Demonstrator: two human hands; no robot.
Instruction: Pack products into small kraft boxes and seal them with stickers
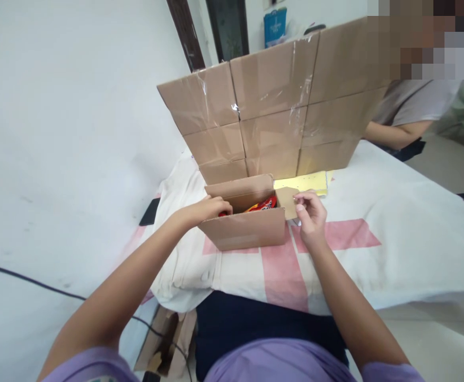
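An open cardboard box [243, 231] stands upright on the cloth-covered table in front of me. Inside it, a red and yellow snack packet [264, 205] shows above the near wall. My left hand [215, 207] reaches over the box's left end, fingers bent and closed at a bit of red packaging [222, 214]; the fingertips are mostly hidden by the wall. At the right end, my right hand [312, 213] pinches the edge of the raised end flap [288, 201] between thumb and fingers.
Behind the box rises a stack of taped cardboard cartons [273, 119]. Yellow paper [303, 183] lies at its foot. A black flat object [149, 211] rests by the table's left edge, near the white wall. Another person [409, 114] is at the far right.
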